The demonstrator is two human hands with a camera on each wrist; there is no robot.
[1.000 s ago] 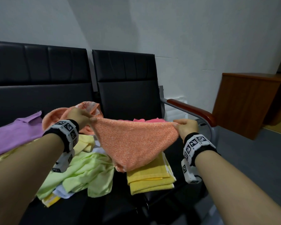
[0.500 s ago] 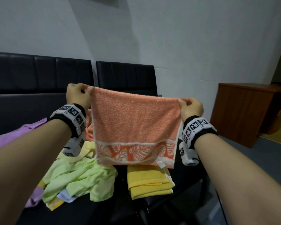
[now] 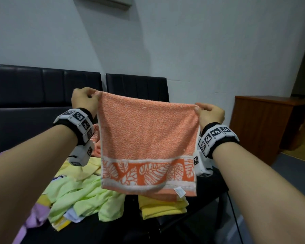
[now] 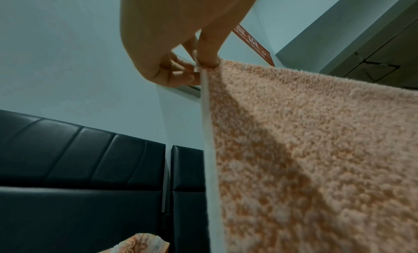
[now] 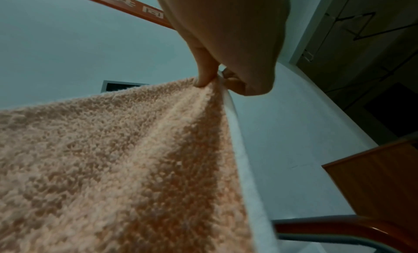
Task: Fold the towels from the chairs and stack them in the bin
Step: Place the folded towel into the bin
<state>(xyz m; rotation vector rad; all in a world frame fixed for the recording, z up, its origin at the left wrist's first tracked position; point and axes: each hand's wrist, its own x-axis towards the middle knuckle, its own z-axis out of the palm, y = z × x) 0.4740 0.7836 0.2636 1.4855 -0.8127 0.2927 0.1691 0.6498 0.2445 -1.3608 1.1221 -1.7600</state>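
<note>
Your left hand (image 3: 84, 101) pinches one top corner of the orange towel (image 3: 148, 138), your right hand (image 3: 209, 114) the other, so it hangs over the chairs (image 3: 136, 85). Either thin pinch could slip, dropping it onto the unfolded pile (image 3: 88, 196)

This looks like an office or waiting room: a row of black padded chairs (image 3: 136, 87) with a metal-and-wood armrest (image 5: 339, 228) stands against a plain white wall (image 3: 201, 50), a brown wooden desk (image 3: 264, 124) sits beside them, and a wall vent (image 3: 104, 0) is mounted overhead.
</note>
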